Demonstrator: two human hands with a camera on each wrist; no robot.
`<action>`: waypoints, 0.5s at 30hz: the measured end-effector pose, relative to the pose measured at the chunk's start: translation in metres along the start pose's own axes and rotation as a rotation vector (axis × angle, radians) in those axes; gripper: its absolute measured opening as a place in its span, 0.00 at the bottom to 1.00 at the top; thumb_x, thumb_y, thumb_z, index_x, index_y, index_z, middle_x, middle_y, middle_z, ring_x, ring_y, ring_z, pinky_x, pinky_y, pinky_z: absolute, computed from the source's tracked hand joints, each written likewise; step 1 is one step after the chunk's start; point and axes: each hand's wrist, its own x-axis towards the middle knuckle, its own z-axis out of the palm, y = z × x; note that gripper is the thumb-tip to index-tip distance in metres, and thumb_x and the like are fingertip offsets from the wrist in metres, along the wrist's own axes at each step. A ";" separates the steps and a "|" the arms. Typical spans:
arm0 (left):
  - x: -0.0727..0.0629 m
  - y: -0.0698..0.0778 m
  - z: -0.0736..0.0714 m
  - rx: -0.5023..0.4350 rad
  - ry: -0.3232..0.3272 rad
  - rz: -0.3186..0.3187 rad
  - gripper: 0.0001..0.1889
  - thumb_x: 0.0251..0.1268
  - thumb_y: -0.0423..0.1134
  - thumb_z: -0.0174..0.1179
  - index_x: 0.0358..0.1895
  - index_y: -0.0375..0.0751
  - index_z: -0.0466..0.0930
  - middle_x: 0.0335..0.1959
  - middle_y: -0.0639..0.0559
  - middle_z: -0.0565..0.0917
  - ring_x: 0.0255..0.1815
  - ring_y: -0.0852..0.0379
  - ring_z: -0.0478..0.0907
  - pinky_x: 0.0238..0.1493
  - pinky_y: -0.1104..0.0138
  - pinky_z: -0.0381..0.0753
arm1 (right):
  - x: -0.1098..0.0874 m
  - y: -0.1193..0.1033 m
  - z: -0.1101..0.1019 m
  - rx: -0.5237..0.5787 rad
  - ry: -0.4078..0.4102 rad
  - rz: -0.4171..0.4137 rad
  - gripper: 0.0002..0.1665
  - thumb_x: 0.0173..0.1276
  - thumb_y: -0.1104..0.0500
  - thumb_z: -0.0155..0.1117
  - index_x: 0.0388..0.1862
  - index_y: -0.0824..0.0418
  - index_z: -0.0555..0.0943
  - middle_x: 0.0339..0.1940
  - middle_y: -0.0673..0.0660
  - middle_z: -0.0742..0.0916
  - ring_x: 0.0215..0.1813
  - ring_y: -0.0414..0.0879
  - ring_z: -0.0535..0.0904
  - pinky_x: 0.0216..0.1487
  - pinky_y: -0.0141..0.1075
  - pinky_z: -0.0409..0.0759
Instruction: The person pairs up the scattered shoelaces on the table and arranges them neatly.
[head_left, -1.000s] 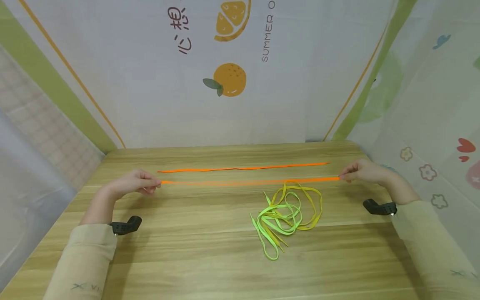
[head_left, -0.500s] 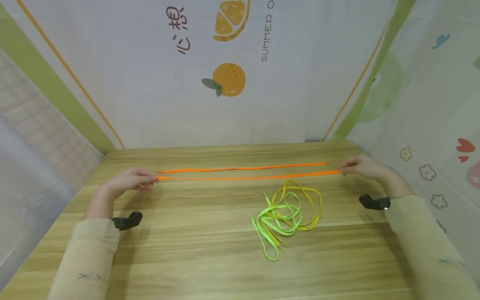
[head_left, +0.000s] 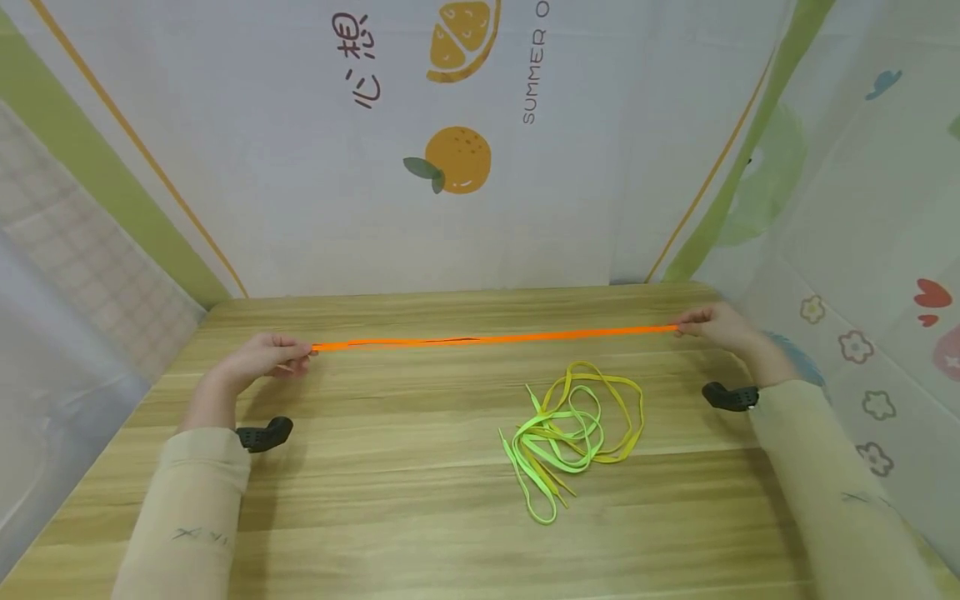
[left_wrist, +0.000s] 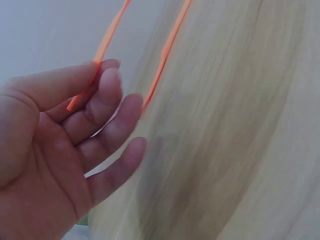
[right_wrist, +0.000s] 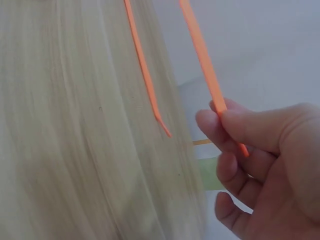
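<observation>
Between thumb and fingers, my left hand (head_left: 270, 360) pinches one end of an orange shoelace (head_left: 577, 334). My right hand (head_left: 716, 327) pinches the other end, and the lace runs taut and nearly straight between them. A second orange shoelace (right_wrist: 142, 62) lies on the table, its tip showing in the right wrist view. From the head, the held lace overlaps most of it. Both wrist views show the held lace raised above the table, with a short tail poking out past the fingers (left_wrist: 111, 85).
A loose tangle of a lime green shoelace (head_left: 531, 435) and a yellow shoelace (head_left: 641, 417) lies right of centre on the wooden table (head_left: 390, 517). A printed white cloth (head_left: 555, 208) hangs behind the table's far edge, with more cloth at both sides.
Both hands have moved away from the body, carrying the taut orange shoelace toward the far edge until it overlaps the one on the table. The green and yellow laces have stayed put.
</observation>
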 end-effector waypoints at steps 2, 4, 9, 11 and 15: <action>0.002 0.001 0.001 0.005 0.035 -0.003 0.24 0.73 0.43 0.53 0.54 0.20 0.73 0.36 0.47 0.83 0.42 0.54 0.79 0.51 0.56 0.76 | 0.002 0.001 0.002 -0.020 0.020 -0.004 0.22 0.74 0.58 0.55 0.56 0.75 0.75 0.42 0.62 0.87 0.60 0.67 0.68 0.60 0.61 0.62; 0.004 0.001 0.003 0.010 0.082 -0.009 0.24 0.73 0.43 0.53 0.55 0.20 0.72 0.35 0.47 0.83 0.41 0.55 0.79 0.50 0.57 0.77 | 0.004 0.000 0.003 -0.042 0.048 -0.008 0.22 0.74 0.58 0.54 0.56 0.75 0.76 0.44 0.64 0.86 0.61 0.67 0.68 0.59 0.61 0.63; 0.010 -0.001 0.006 0.002 0.192 -0.022 0.24 0.71 0.43 0.55 0.53 0.19 0.74 0.31 0.48 0.83 0.37 0.55 0.79 0.45 0.60 0.79 | 0.009 -0.002 0.008 -0.098 0.123 -0.017 0.22 0.74 0.56 0.54 0.54 0.75 0.77 0.49 0.69 0.83 0.58 0.68 0.70 0.56 0.59 0.67; 0.013 -0.003 0.007 -0.007 0.228 -0.031 0.23 0.71 0.44 0.56 0.50 0.19 0.75 0.29 0.50 0.83 0.34 0.55 0.79 0.42 0.62 0.80 | 0.011 -0.003 0.011 -0.129 0.153 -0.018 0.23 0.74 0.55 0.55 0.53 0.74 0.78 0.49 0.70 0.82 0.56 0.67 0.72 0.55 0.58 0.69; 0.019 -0.006 0.010 -0.041 0.297 -0.055 0.23 0.70 0.43 0.57 0.49 0.19 0.76 0.26 0.52 0.82 0.30 0.57 0.78 0.37 0.64 0.80 | 0.014 -0.002 0.017 -0.161 0.207 -0.019 0.22 0.73 0.54 0.57 0.50 0.73 0.80 0.50 0.71 0.81 0.54 0.65 0.73 0.53 0.55 0.70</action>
